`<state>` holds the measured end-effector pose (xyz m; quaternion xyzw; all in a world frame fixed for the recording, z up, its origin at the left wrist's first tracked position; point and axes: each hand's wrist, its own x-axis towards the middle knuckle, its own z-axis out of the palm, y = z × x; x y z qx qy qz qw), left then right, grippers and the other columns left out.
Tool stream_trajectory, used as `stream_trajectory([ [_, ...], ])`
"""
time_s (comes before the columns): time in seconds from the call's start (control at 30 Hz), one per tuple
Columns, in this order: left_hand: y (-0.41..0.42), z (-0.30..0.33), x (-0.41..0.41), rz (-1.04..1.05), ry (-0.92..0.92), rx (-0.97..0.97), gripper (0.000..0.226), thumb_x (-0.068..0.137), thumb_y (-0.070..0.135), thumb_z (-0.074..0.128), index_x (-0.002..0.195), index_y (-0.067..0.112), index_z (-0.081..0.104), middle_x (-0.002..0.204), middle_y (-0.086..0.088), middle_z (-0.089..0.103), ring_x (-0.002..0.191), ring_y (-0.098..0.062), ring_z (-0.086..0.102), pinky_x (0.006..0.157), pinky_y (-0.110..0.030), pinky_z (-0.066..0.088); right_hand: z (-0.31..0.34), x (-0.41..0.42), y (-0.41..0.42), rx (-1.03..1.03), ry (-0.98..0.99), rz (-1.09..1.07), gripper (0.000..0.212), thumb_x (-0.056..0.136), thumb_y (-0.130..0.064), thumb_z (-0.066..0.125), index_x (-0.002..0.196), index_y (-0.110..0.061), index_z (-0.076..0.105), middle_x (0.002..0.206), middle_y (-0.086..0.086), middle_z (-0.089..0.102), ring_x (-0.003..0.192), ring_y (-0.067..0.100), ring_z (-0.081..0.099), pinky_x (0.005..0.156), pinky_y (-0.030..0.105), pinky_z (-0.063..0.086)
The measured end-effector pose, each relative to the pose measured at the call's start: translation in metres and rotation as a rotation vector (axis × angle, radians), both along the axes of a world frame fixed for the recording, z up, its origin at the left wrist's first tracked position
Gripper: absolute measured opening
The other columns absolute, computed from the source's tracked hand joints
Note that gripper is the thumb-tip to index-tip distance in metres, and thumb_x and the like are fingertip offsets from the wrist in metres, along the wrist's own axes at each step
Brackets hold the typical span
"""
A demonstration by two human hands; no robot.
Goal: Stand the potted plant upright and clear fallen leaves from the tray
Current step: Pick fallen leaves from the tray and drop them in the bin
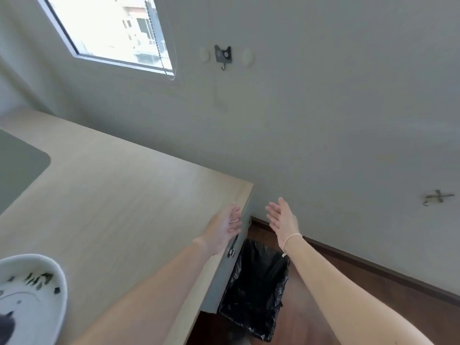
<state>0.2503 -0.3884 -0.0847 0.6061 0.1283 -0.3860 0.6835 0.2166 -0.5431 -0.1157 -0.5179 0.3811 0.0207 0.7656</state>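
A pale wooden table point(119, 185) meets a grey wall point(323, 120). Above it, a bright window point(112, 31). Beside its corner, a black-lined bin point(256, 290) on dark wood floor point(306, 307).

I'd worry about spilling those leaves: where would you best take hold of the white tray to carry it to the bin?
Probably by the tray's raised rim, one hand on each opposite side, coming from above and kept level. The walls are shallow and the leaves lie loose inside near the far edge. Both the left hand and right hand are open and empty.
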Motion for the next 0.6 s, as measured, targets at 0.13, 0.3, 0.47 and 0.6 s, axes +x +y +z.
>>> stream_trajectory([
  [0.13, 0.044, 0.022, 0.022, 0.202, -0.067, -0.029, 0.029, 0.096, 0.034, 0.041, 0.110, 0.013, 0.056, 0.103, -0.005, 0.056, 0.087, -0.018, 0.056, 0.082, -0.030, 0.047, 0.044, 0.041, 0.020, -0.020, -0.133, 0.055, 0.045, 0.096, -0.043, 0.037, 0.119, -0.012, 0.059, 0.132, 0.008, 0.058, 0.118, 0.024, 0.054, 0.105, 0.036, 0.035],
  [0.3, 0.128, 0.038, 0.022, 0.429, -0.140, -0.026, 0.026, 0.096, 0.034, 0.042, 0.096, 0.015, 0.060, 0.091, -0.001, 0.056, 0.079, -0.016, 0.056, 0.074, -0.029, 0.048, 0.080, 0.078, 0.093, -0.005, -0.231, 0.249, 0.048, 0.095, -0.046, 0.035, 0.121, -0.013, 0.058, 0.128, 0.006, 0.060, 0.108, 0.023, 0.055, 0.096, 0.033, 0.038],
  [0.47, 0.203, 0.036, -0.011, 0.617, -0.140, -0.017, 0.040, 0.097, 0.034, 0.039, 0.126, 0.009, 0.052, 0.106, -0.006, 0.057, 0.103, -0.026, 0.055, 0.090, -0.035, 0.045, 0.078, 0.076, 0.177, 0.001, -0.224, 0.434, 0.039, 0.094, -0.043, 0.038, 0.109, -0.015, 0.061, 0.122, 0.006, 0.062, 0.104, 0.023, 0.057, 0.092, 0.033, 0.041],
  [0.6, 0.264, 0.033, -0.059, 0.770, -0.114, 0.016, 0.048, 0.097, 0.036, 0.039, 0.136, 0.008, 0.045, 0.140, -0.013, 0.048, 0.130, -0.031, 0.046, 0.105, -0.039, 0.039, 0.067, 0.063, 0.248, -0.012, -0.198, 0.632, 0.038, 0.094, -0.042, 0.039, 0.110, -0.015, 0.061, 0.122, 0.005, 0.062, 0.106, 0.024, 0.057, 0.096, 0.035, 0.040],
])
